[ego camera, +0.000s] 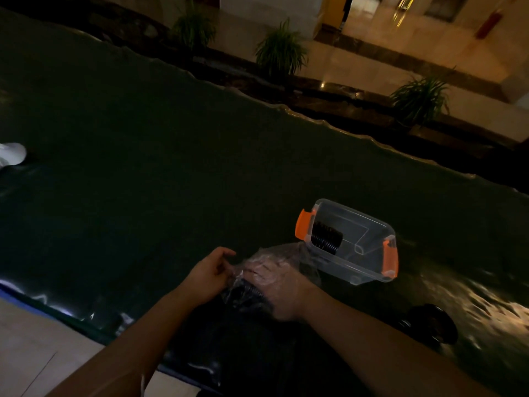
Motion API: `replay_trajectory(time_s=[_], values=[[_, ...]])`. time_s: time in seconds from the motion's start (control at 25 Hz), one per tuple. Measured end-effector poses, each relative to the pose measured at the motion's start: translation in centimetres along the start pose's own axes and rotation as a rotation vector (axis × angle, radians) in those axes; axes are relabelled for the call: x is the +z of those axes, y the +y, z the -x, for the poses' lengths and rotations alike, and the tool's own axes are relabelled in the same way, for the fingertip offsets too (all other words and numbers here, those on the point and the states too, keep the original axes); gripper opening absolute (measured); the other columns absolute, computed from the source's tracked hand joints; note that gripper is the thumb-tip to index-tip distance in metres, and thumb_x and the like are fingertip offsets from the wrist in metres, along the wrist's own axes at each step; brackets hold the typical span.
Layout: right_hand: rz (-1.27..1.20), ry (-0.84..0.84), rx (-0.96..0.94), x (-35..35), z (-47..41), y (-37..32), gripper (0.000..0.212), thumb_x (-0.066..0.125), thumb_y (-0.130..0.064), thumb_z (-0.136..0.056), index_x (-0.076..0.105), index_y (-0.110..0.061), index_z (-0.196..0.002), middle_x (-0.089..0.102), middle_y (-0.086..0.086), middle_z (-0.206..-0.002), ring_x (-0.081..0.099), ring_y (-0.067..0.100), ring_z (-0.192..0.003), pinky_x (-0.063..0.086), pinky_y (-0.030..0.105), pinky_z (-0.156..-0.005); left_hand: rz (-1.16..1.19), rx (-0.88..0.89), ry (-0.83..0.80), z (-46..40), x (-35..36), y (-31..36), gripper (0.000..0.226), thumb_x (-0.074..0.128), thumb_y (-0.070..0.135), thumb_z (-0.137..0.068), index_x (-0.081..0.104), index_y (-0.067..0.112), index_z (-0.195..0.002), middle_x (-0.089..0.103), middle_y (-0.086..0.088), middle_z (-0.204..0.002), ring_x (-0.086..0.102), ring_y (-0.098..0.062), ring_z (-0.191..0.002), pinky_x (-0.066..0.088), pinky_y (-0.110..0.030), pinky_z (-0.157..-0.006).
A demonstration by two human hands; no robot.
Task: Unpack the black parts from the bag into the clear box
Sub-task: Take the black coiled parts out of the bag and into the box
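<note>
A clear plastic bag [282,253] lies on the dark sheet in front of me, with black ribbed parts [247,295] showing through its near end. My left hand [207,277] pinches the bag's left edge. My right hand [279,287] is inside the bag, covered by the film, its fingers closed around the black parts there. Just beyond, to the right, stands the clear box [369,270] with orange latches, open on top. A black ribbed part [326,236] rests inside it at the left end.
The dark green sheet [171,167] spreads wide to the left and far side. A black round object [432,323] lies to the right of my right forearm. A white shoe [11,154] shows at the far left. Potted plants [282,51] line the far edge.
</note>
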State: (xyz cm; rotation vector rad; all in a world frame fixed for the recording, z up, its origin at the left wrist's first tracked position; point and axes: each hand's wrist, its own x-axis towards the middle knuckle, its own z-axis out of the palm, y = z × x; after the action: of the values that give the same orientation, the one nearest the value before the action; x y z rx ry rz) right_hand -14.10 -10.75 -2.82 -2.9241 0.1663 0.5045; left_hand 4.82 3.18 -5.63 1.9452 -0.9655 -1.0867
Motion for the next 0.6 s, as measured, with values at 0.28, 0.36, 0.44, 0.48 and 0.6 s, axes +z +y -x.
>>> replay_trajectory(time_s=[0.28, 0.36, 0.44, 0.48, 0.6], values=[[0.027, -0.025, -0.022, -0.3, -0.9, -0.2, 0.091, 0.07, -0.056, -0.088, 0.022, -0.029, -0.159, 0.031, 0.013, -0.162, 0.028, 0.035, -0.147, 0.021, 0.057, -0.12, -0.046, -0.035, -0.045, -0.1, 0.0, 0.4, 0.034, 0.064, 0.016, -0.096, 0.052, 0.042, -0.115, 0.07, 0.003, -0.1, 0.07, -0.005, -0.086, 0.051, -0.017, -0.068], [-0.026, -0.018, -0.027, 0.3, -0.8, 0.0, 0.09, 0.073, -0.05, -0.088, 0.022, -0.031, -0.159, 0.029, 0.007, -0.165, 0.026, 0.031, -0.15, 0.024, 0.056, -0.122, -0.074, -0.053, 0.011, 0.0, 0.4, 0.2, 0.032, 0.064, 0.013, -0.095, 0.053, 0.033, -0.117, 0.069, 0.004, -0.098, 0.068, -0.007, -0.085, 0.05, -0.019, -0.07], [-0.098, -0.038, -0.032, 0.9, -0.2, 0.1, 0.091, 0.075, -0.039, -0.089, 0.017, -0.036, -0.16, 0.022, 0.001, -0.168, 0.023, 0.027, -0.153, 0.026, 0.057, -0.121, -0.083, -0.073, 0.09, 0.1, 0.3, 0.2, 0.029, 0.065, 0.013, -0.094, 0.053, 0.032, -0.113, 0.069, 0.005, -0.095, 0.067, -0.006, -0.083, 0.051, -0.02, -0.069], [-0.1, -0.06, -0.044, 1.2, 0.1, 0.1, 0.092, 0.074, -0.038, -0.09, 0.013, -0.039, -0.16, 0.017, -0.001, -0.169, 0.023, 0.029, -0.153, 0.029, 0.059, -0.119, -0.078, -0.083, 0.124, 0.1, 0.2, 0.3, 0.027, 0.066, 0.015, -0.094, 0.053, 0.031, -0.112, 0.069, 0.006, -0.094, 0.067, -0.005, -0.082, 0.051, -0.021, -0.068], [-0.055, -0.071, -0.076, 2.0, 0.6, -0.1, 0.085, 0.07, -0.042, -0.093, 0.014, -0.039, -0.158, 0.013, 0.0, -0.169, 0.026, 0.035, -0.15, 0.035, 0.063, -0.114, -0.134, -0.06, 0.175, -0.3, -0.5, 0.5, 0.025, 0.066, 0.017, -0.092, 0.055, 0.026, -0.113, 0.068, 0.01, -0.092, 0.068, -0.007, -0.084, 0.051, -0.026, -0.074]])
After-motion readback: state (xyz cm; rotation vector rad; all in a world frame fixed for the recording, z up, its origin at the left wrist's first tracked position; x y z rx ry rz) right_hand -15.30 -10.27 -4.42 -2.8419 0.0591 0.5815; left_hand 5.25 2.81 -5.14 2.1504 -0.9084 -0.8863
